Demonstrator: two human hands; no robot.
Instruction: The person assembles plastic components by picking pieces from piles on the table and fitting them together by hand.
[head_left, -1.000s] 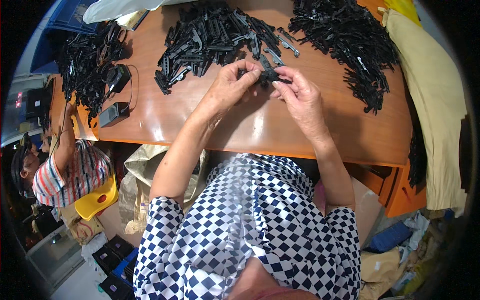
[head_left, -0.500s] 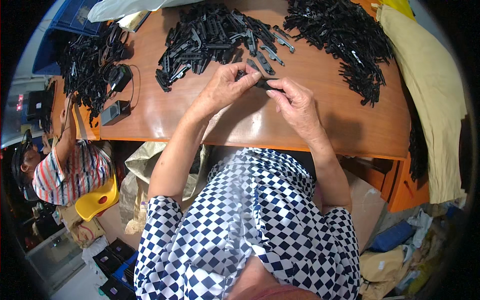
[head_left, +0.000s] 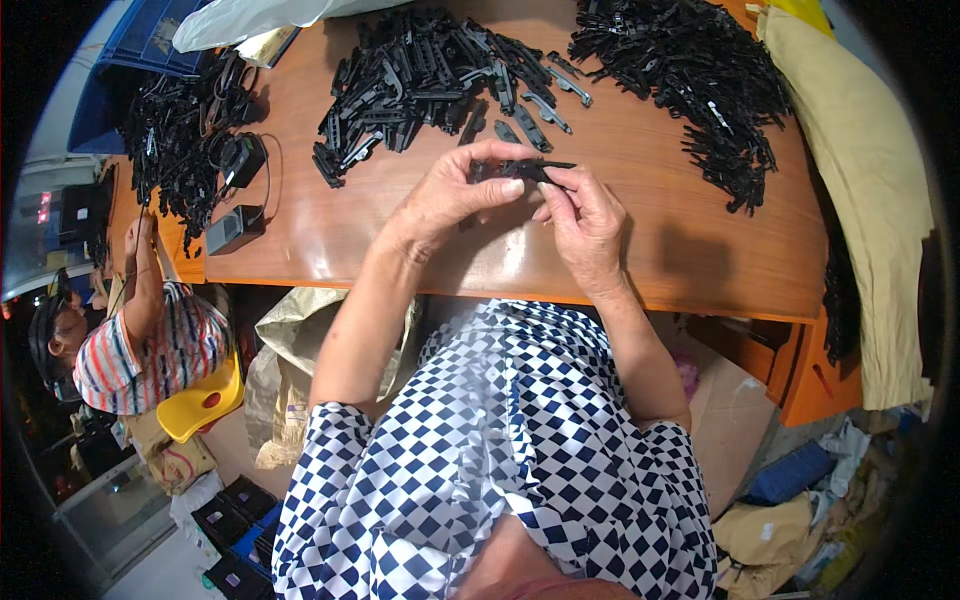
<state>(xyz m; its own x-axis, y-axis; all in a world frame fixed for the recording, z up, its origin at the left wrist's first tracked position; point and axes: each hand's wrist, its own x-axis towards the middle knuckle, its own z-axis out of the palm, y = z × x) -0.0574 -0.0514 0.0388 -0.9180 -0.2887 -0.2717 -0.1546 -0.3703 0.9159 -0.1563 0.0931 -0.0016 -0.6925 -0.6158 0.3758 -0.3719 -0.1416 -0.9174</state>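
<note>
Over the near part of the brown table [head_left: 380, 230], my two hands meet around a small black plastic part [head_left: 530, 171]. My left hand [head_left: 465, 195] has its fingers and thumb closed on the part's left end. My right hand [head_left: 583, 215] pinches its right end between thumb and fingers. Much of the part is hidden by my fingers, so its full shape does not show. Just beyond my hands lie a few loose grey-black clip-like strips [head_left: 533, 128]. Farther off rises a heap of similar black plastic pieces [head_left: 410, 85].
Thin black pieces form another heap [head_left: 690, 85] at the back right. At left, a person in a striped shirt [head_left: 155, 345] sits by a further black heap [head_left: 175, 125]. A black box with a cable [head_left: 235, 228] stands near the edge. Beige cloth [head_left: 850, 200] hangs at right.
My hands have drawn closer together and shifted slightly nearer to me. My left fingers have straightened along the black part, and my right hand has turned more upright.
</note>
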